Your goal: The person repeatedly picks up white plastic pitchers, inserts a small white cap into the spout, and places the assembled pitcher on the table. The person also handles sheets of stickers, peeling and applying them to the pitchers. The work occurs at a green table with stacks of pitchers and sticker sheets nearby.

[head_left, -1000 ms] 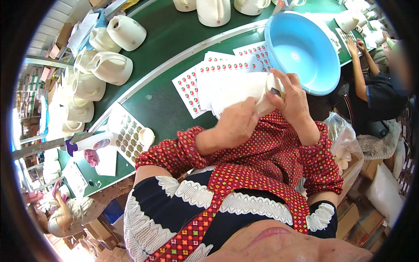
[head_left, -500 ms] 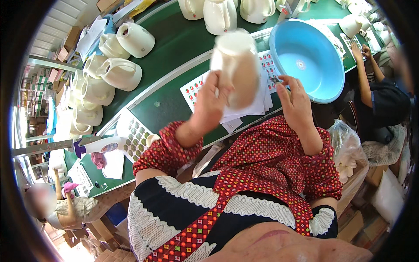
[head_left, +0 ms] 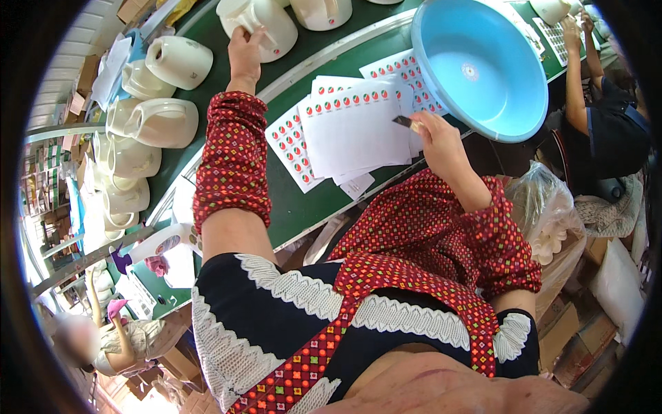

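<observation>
- Since half a second ago, the left hand (head_left: 246,56) has gone from over the middle of the counter (head_left: 303,215) to the upper left of the frame; the blurred jug it had over the sheets is gone from there.
- That left grip is now closed, as far as I can see, round the handle of a cream jug (head_left: 278,33) at the top edge, beyond the pale rail (head_left: 324,50).
- The jug's body lies up and right of those fingers, its long axis running roughly top to bottom, tilted slightly; the left hand is much the nearer one.
- Centre right, the right hand (head_left: 441,143) pinches a small dark flat blade (head_left: 402,121) above the edge of the white sheets (head_left: 358,134), well apart from the jug.
- The sheets bear rows of round red-and-green stickers, any lettering too tiny for me to read. A small red mark sits low on the jug.
- Beside the sheets, upper right, stands a blue basin (head_left: 445,90).
</observation>
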A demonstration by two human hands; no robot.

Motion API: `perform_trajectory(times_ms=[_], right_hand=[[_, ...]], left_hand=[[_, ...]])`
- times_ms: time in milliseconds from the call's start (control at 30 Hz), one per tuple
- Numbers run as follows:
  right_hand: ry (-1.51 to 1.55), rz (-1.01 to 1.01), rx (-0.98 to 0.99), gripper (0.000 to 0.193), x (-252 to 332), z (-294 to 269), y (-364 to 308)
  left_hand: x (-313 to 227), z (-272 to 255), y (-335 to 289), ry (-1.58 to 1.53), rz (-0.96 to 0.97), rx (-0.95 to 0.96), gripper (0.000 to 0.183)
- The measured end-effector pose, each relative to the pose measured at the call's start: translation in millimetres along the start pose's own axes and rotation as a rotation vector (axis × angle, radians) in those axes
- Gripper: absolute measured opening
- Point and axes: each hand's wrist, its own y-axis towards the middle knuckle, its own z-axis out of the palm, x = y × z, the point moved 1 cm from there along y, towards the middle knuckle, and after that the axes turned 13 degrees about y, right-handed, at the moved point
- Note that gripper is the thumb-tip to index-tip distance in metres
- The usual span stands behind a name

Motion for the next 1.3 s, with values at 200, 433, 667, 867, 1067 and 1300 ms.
perform_trajectory(times_ms=[200,433,667,867,1067,1300], right_hand=[[-0.056,0.009,-0.051,0.017,-25.8,30.2,34.5],[-0.261,0.115,-0.253,0.016,-50.0,42.2,49.6],[-0.306,0.083,-0.336,0.014,-70.6,47.2,40.6],[-0.213,0.119,-0.35,0.012,-62.2,47.4,44.4],[-0.233,0.052,-0.398,0.024,-56.3,51.1,47.1],[-0.292,0.074,-0.435,0.041,-45.6,51.7,48.7]], left_hand=[[-56.7,45.1,-113.7,0.485,0.033,-0.316,0.066],[-125.1,99.8,-256.6,0.416,0.522,0.531,0.059],[-119.8,100.8,-263.5,0.751,0.671,0.742,0.07],[-128.5,97.2,-260.8,0.755,0.668,0.76,0.069],[-132.3,94.4,-259.8,0.742,0.667,0.758,0.07],[-133.4,96.3,-259.3,0.755,0.667,0.765,0.072]])
